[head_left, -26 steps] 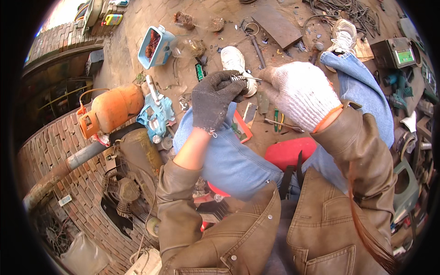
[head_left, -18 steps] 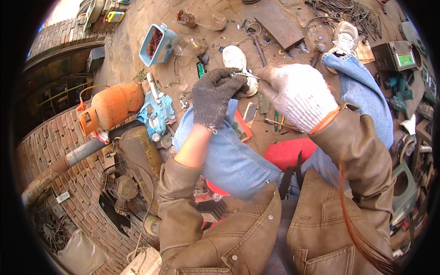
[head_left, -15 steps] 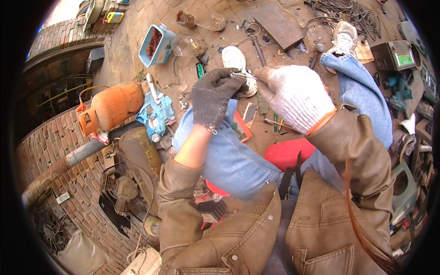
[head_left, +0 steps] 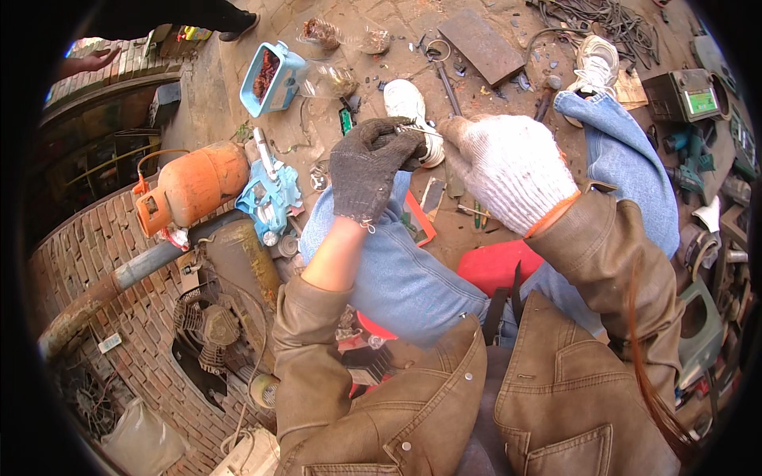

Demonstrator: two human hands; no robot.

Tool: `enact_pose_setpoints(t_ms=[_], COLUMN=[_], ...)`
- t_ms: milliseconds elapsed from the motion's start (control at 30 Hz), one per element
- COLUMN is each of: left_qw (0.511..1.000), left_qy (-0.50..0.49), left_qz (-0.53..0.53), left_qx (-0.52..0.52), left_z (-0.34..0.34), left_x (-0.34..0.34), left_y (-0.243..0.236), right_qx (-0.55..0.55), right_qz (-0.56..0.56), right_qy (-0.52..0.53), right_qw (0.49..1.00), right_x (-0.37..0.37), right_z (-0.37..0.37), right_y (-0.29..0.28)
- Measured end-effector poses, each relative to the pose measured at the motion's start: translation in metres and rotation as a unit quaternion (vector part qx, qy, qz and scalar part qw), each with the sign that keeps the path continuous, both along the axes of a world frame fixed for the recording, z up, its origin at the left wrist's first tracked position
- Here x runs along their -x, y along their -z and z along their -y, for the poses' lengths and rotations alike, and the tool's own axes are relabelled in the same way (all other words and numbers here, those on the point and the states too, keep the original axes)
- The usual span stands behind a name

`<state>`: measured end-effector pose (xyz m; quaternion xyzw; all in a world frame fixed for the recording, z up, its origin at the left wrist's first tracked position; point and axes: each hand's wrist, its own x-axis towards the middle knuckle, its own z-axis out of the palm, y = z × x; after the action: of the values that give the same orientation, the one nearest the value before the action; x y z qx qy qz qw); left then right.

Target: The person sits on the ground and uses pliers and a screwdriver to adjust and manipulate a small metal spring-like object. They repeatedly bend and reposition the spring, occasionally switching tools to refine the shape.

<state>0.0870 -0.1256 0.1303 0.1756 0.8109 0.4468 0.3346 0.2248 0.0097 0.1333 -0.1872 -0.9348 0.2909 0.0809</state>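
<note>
Charcoal black on the gloved left hand (head_left: 370, 170); white, ribbed and orange-edged, on the gloved right hand (head_left: 514, 168). Faded blue on the jeans (head_left: 397, 274), brown on the jacket (head_left: 425, 397).

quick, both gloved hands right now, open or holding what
Left hand: closed, pinching a thin metal piece.
Right hand: closed, seemingly holding the piece's other end.

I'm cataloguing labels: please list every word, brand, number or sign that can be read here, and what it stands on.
No text is clear enough to quote.
Green label on the dark box: too small to read.
Small white tag on the bricks: too blurred to read.
Thin rod: no lettering visible.
</note>
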Motion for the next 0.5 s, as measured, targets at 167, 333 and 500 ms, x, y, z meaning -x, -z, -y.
enact_pose_setpoints(t_ms=[167,333,500], left_qw=[1.0,0.991,0.958], left_qy=[-0.01,0.064,0.171], left_qz=[-0.002,-0.09,-0.211], left_qx=[0.012,0.071,0.095], left_z=[0.002,0.006,0.008], left_x=[0.0,-0.003,-0.008], left_y=[0.002,0.003,0.001], right_qx=[-0.011,0.016,0.06], right_qz=[0.012,0.051,0.074], right_qy=[-0.004,-0.033,-0.039], right_qw=[1.0,0.998,0.995], right_x=[0.0,-0.001,0.001], right_z=[0.001,-0.004,-0.01], right_y=[-0.001,-0.002,0.005])
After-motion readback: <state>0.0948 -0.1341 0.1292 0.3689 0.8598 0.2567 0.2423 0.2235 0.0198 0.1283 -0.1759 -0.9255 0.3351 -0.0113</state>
